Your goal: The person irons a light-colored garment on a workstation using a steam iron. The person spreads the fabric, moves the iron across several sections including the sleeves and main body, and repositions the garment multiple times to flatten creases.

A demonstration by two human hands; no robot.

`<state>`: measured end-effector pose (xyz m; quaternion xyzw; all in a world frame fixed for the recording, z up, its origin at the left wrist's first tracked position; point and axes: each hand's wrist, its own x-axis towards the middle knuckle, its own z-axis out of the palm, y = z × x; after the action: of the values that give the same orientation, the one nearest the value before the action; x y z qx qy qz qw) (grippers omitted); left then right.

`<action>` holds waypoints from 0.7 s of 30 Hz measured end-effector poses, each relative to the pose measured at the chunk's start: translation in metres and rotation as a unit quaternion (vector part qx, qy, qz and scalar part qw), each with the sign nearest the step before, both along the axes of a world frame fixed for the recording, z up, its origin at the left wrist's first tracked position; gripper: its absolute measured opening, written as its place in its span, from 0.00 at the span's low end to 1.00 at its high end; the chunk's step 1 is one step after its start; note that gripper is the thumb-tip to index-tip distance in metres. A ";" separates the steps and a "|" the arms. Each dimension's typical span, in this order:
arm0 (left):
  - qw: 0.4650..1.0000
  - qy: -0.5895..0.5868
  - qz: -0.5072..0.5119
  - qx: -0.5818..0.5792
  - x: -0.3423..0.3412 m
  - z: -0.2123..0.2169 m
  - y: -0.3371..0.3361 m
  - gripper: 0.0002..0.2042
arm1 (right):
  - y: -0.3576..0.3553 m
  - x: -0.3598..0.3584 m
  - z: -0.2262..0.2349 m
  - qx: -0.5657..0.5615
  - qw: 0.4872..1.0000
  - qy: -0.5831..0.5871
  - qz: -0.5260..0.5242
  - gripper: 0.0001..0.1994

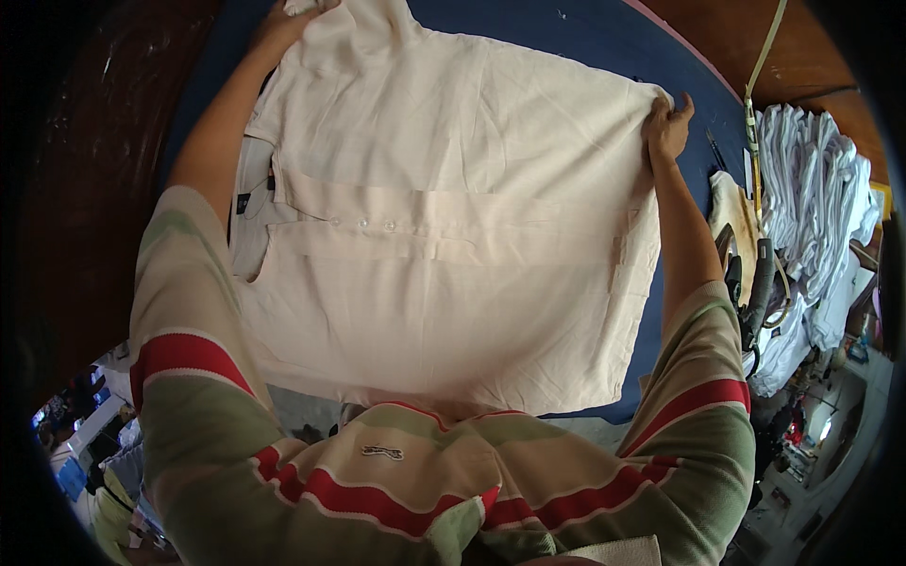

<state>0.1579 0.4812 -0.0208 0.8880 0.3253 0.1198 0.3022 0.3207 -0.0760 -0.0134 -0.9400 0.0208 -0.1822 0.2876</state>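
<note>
A cream shirt lies spread sideways on a dark blue padded table. Its neck opening is at the left and its hem at the right, with a short placket and several buttons along the middle. My left hand is closed on the cloth at the far left, near the shoulder; its fingertips are partly hidden by fabric. At the far right corner of the hem, my right hand grips the shirt's edge, one finger sticking out. A dark label shows inside the neck.
To the right, an iron with a dark handle stands by a scorched cloth pad. Beyond it hangs or lies a thick pile of white garments. A thin dark pen-like tool rests on the table near my right hand.
</note>
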 end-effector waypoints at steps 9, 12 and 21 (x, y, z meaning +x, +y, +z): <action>0.934 -0.220 -0.008 0.280 0.006 0.053 -0.018 0.21 | -0.007 0.012 -0.013 0.088 0.994 -0.029 0.063 0.11; 0.947 0.082 0.020 0.311 0.013 0.045 -0.031 0.21 | -0.012 0.018 -0.012 0.067 0.996 -0.019 0.055 0.11; 0.955 0.077 -0.106 0.265 -0.099 -0.010 -0.074 0.21 | -0.025 -0.023 -0.009 -0.255 0.940 0.062 0.218 0.32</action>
<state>0.0591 0.4074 -0.0303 0.9721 0.2083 0.1002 0.0407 0.2974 -0.1010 -0.0224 -0.9728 -0.2137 -0.0560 0.0692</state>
